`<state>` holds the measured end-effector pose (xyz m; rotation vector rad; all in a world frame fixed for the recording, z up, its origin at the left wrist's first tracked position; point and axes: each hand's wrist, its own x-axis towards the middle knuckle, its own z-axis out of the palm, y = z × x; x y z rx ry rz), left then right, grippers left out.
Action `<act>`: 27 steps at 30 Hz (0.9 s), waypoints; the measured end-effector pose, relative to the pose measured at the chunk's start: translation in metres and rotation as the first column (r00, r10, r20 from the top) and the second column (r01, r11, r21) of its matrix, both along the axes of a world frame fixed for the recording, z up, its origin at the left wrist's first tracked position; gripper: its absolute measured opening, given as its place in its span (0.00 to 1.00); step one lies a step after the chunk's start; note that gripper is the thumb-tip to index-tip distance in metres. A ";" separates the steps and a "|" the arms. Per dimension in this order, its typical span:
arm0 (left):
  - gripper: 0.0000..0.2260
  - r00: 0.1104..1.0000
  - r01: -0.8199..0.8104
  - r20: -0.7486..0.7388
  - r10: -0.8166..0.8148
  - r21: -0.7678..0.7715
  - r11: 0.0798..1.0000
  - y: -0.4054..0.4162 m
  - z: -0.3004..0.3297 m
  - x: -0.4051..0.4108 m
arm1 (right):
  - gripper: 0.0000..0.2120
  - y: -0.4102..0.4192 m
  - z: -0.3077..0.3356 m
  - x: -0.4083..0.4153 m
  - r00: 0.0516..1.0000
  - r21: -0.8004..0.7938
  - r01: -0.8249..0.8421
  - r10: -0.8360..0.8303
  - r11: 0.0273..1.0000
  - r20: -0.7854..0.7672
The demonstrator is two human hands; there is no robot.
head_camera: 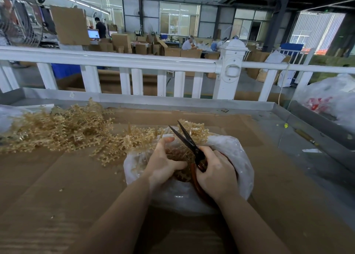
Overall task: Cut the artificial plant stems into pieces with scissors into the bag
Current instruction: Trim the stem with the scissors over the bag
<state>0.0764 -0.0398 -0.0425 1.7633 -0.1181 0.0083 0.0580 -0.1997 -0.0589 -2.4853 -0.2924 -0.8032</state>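
the counter [288, 177] takes up the whole lower half of the view, lined with flat brown cardboard [57, 186], probably to catch stray bits and spare the metal beneath. behind it at twelve o'clock runs a white railing [134, 59], and at three o'clock a big plastic sack [330, 96] sits off the counter's edge.

at nine to ten o'clock sprawls the heap of artificial plant stems [57, 127], pale gold and tangled, trailing toward the middle so the next sprig is an easy reach. dead centre lies the clear bag [230, 150], its mouth pulled open toward the person, so cut pieces should drop straight in; some gold pieces are already inside it.

the left hand [163, 163] is at the bag's mouth, its fingers curled into the tangle of stems there, apparently holding a sprig over the opening. the right hand [217, 173] grips the scissors [189, 144] by their reddish handles, fingers wrapped round them. the dark blades stand apart in a narrow v pointing to twelve o'clock, above the bag, so i'd judge a snip is being lined up. the blade tips are near the left fingertips, which wants care.
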 end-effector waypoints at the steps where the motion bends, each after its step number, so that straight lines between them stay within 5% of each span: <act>1: 0.33 0.999 0.039 -0.013 -0.038 0.009 0.999 0.000 0.001 -0.001 | 0.18 0.000 0.000 0.000 1.000 -0.002 0.002 -0.002 1.000 -0.003; 4: 0.38 0.994 0.105 -0.036 -0.105 0.005 0.994 0.001 0.003 -0.001 | 0.18 0.000 0.000 0.001 1.000 -0.009 0.007 -0.007 1.000 -0.013; 7: 0.41 1.000 0.000 0.019 0.001 -0.047 0.999 -0.004 0.000 -0.002 | 0.18 0.000 -0.002 0.001 1.000 0.000 0.016 -0.016 1.000 -0.009; 15: 0.24 0.931 -0.335 0.043 0.362 -0.289 0.897 -0.007 -0.008 0.000 | 0.19 -0.001 -0.004 -0.001 0.998 0.089 -0.005 0.000 0.996 0.064; 20: 0.23 0.959 -0.283 -0.107 0.262 -0.406 0.869 -0.007 -0.007 0.000 | 0.19 -0.002 -0.004 -0.003 0.997 0.095 -0.032 0.025 0.995 0.068; 22: 0.25 0.972 -0.234 -0.119 0.204 -0.366 0.901 -0.007 -0.008 -0.001 | 0.19 -0.002 -0.004 -0.003 0.997 0.090 -0.033 0.027 0.995 0.067; 27: 0.09 0.968 -0.247 -0.085 0.238 -0.125 0.961 -0.011 -0.004 0.003 | 0.19 -0.001 -0.003 -0.004 0.997 0.085 -0.043 0.038 0.995 0.066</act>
